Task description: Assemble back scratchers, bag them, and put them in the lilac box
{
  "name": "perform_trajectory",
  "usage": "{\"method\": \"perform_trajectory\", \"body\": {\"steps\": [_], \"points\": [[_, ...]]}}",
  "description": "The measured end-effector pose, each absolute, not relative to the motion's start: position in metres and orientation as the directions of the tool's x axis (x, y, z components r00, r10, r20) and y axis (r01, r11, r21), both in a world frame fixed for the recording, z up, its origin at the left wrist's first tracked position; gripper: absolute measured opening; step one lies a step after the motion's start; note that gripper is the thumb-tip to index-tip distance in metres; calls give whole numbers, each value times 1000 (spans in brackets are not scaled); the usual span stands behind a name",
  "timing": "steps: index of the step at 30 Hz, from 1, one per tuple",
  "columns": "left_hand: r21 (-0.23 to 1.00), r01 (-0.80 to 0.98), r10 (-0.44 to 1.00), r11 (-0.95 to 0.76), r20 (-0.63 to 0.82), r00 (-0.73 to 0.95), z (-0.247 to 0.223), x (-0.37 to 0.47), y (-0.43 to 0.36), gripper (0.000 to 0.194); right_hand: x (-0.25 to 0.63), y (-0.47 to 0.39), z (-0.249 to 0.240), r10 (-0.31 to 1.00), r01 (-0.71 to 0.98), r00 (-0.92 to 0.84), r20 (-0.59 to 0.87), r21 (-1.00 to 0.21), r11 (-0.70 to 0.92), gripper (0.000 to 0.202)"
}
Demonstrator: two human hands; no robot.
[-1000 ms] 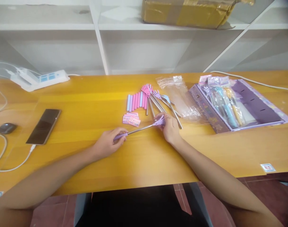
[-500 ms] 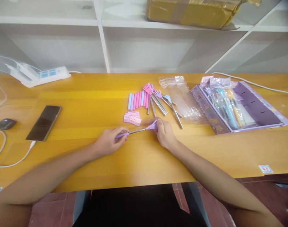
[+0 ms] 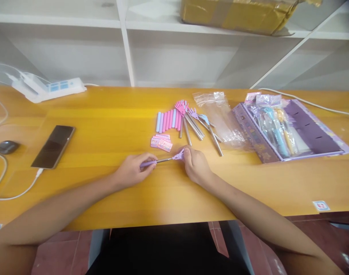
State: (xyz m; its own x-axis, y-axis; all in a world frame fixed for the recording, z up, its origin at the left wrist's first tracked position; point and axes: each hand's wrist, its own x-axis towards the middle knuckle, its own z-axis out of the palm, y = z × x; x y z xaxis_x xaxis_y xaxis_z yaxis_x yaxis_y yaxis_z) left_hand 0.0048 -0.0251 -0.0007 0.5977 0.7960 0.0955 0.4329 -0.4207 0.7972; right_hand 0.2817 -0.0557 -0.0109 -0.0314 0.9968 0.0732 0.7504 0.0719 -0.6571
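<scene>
Head view: one purple back scratcher [image 3: 164, 160] lies midway between the table's [image 3: 105, 133] front and back edges, the left grip [image 3: 134, 168] pinching its handle, the right grip [image 3: 198, 165] pinching and partly hiding its head. Beyond are about eight tubes [image 3: 168, 121], roughly three cards [image 3: 164, 145], and metal-rodded scratchers [image 3: 195, 128] overlapping too much to count. One box [image 3: 257, 143] sits toward the right edge; one carton [image 3: 237, 15] is cut off above.

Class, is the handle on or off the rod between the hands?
On: the rod runs straight out of the handle in the left hand. How far inside, I cannot tell.
</scene>
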Motion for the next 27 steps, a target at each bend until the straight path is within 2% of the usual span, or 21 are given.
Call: {"method": "perform_trajectory", "body": {"steps": [15,21,24,27], "points": [[772,449,786,-450,104,609,-5,0,-27,18,270,-62,-20,997,784,-56,56,-616,79,62],[762,459,787,-456,105,608,-2,2,-26,18,268,-58,-15,998,815,-65,3,-577,55,55],[768,472,800,-432,84,595,0,4,-24,18,267,-57,-13,998,738,-65,9,-673,54,53],[790,469,802,-393,46,595,3,5,-23,19,266,-58,-11,998,533,-31,53,-844,62,54]]}}
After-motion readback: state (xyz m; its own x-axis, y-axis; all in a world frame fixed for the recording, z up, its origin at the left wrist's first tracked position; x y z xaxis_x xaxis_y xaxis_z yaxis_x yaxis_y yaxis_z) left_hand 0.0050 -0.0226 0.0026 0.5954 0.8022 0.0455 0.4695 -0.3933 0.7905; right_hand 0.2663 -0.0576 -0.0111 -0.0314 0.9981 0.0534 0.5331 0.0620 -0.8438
